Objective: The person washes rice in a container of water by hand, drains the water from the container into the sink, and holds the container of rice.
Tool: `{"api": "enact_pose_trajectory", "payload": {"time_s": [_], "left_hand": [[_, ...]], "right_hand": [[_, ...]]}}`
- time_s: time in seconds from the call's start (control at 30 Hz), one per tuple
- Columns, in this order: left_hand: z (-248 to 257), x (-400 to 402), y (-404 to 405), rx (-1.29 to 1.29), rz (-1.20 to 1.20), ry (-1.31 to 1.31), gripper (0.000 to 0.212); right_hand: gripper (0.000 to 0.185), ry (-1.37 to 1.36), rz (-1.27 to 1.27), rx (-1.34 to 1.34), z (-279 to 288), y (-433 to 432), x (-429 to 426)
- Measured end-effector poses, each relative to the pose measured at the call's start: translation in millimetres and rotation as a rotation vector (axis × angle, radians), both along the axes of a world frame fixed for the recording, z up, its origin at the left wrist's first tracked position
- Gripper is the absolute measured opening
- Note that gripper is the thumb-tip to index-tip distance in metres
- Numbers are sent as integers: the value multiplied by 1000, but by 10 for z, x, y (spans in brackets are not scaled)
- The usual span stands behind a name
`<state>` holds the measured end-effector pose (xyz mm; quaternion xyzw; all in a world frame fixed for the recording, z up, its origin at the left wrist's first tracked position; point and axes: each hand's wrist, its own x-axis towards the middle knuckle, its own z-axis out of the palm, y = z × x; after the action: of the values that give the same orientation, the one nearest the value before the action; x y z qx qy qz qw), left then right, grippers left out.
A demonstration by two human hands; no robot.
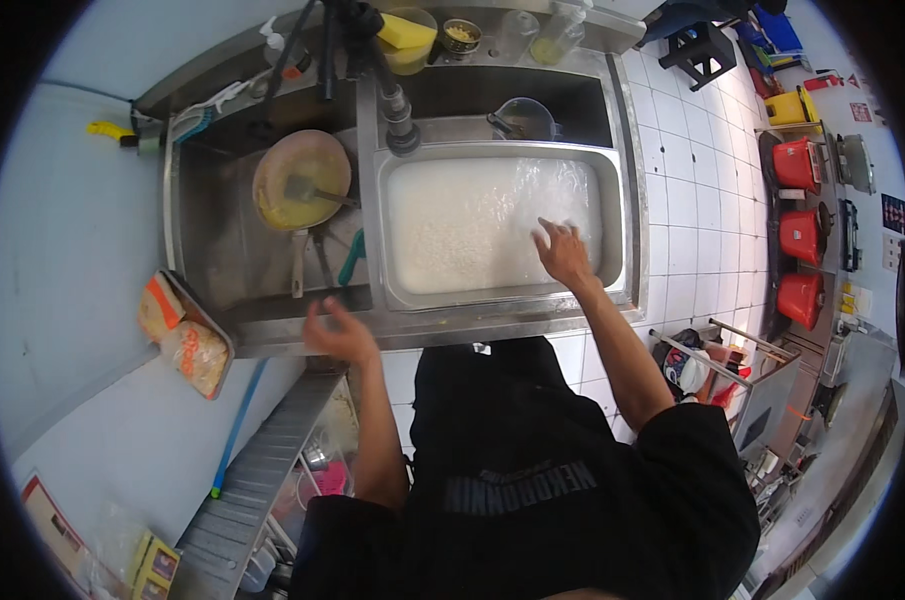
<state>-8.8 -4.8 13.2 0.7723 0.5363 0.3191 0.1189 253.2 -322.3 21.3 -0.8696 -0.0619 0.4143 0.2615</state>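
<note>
Before me a large rectangular steel pan sits over the right sink basin, holding rice under cloudy white water. My right hand is over the pan's right half, fingers spread and holding nothing; whether the fingertips touch the water I cannot tell. My left hand is raised at the front edge of the left basin, empty, its fingers apart and slightly blurred. Beyond it in that basin lies a frying pan with yellowish liquid and a dark spatula inside. A green-handled utensil rests to its right.
The faucet stands between the basins. Behind the steel pan is a clear container. Bottles and a small strainer line the back ledge. Bagged food sits on a tray at the left corner. A metal cart stands to the right.
</note>
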Motion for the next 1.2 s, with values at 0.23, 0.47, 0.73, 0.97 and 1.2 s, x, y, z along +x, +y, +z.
{"api": "enact_pose_trajectory", "payload": {"time_s": [0.23,0.47,0.73,0.97,1.2], "left_hand": [[17,828,-74,-173,-675,68,35],[304,1645,-163,-71,-905,196,46],[-86,2724,76,3,-1012,429,38],[-374,2845,273,149,-1141,341,21],[-420,2811,310,264,-1106,296,21]], "right_hand": [[58,-756,-119,-138,292,-444,12],[58,-743,-272,-346,109,-1070,-2],[44,-911,-352,-187,-111,-1280,-177],[38,-886,-456,-165,-8,-1248,-195],[49,-568,-1032,-18,142,-778,-961]]}}
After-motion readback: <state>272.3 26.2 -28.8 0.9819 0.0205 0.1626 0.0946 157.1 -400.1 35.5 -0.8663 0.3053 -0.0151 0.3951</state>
